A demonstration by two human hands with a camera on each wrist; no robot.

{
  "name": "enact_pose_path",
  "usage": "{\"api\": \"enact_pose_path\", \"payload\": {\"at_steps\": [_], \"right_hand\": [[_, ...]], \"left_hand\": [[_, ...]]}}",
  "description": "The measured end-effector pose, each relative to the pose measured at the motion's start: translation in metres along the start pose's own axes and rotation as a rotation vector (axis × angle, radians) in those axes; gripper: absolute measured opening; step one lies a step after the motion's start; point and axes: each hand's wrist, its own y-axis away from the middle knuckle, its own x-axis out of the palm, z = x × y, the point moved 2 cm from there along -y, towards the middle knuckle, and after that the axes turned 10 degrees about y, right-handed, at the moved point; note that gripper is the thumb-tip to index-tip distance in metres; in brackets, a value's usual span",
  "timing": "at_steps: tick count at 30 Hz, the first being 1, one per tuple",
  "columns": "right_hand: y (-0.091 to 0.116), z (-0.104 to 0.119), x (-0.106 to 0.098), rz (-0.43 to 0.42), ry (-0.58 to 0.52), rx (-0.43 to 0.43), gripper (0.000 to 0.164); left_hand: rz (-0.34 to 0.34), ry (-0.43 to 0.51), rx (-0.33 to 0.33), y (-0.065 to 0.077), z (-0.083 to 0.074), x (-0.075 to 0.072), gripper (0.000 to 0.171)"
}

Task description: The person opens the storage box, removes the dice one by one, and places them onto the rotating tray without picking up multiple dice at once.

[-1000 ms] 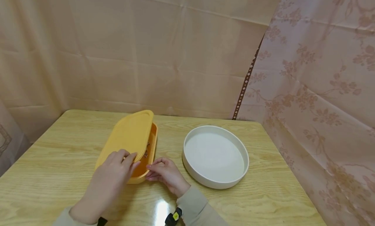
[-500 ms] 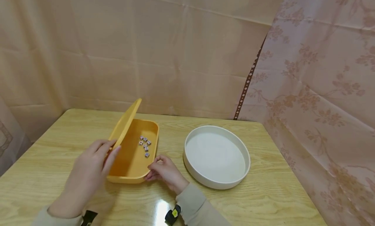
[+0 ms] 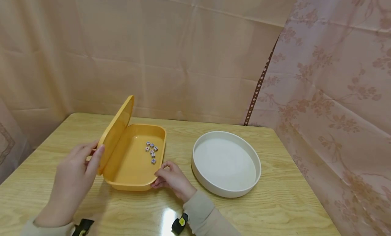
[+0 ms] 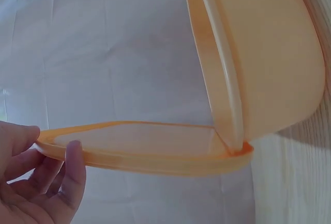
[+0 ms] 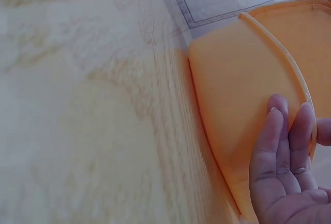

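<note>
Yellow lid [image 3: 116, 133] raised, seven dice [image 3: 152, 151] showing

Nearest me, the left grip [image 3: 73, 175] pinches the lid's near edge; the right grip [image 3: 172, 180] pinches the near right corner of the box [image 3: 131, 187]. That one box, smooth, plastic-looking and round-cornered, sits on the wood-grained bench [image 3: 275, 195]. Inside, toward its right wall, I count seven small pale cubes with dark marks. The single flat lid tilts up along the box's left side. Apart to the right stands one low-walled, round white tray [image 3: 225, 161]; beyond, I see creased cloth [image 3: 171, 59].
</note>
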Motion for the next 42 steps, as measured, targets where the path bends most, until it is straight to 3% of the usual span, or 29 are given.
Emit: {"api": "enact_pose_path", "payload": {"at_steps": [6,14,21,33,36,42], "right_hand": [[0.001,0.001,0.001,0.002,0.002,-0.008,0.014],[0.001,0.001,0.0,-0.005,0.0,0.005,0.015],[0.0,0.0,0.0,-0.008,-0.001,0.011,0.015],[0.001,0.0,0.0,-0.008,-0.007,0.011,0.015],[0.001,0.0,0.0,-0.005,-0.007,0.01,0.015],[0.002,0.001,0.001,-0.015,-0.006,0.008,0.015]], "left_hand": [[-0.072,0.058,-0.071,0.002,0.012,-0.014,0.027],[-0.081,0.114,-0.342,0.011,0.034,-0.023,0.04],[-0.046,0.112,-0.505,0.02,0.054,-0.028,0.048],[0.051,0.153,-0.606,0.03,0.091,-0.035,0.054],[0.113,0.114,-0.621,0.03,0.101,-0.038,0.056],[0.279,-0.072,-0.624,0.028,0.128,-0.048,0.057]]}}
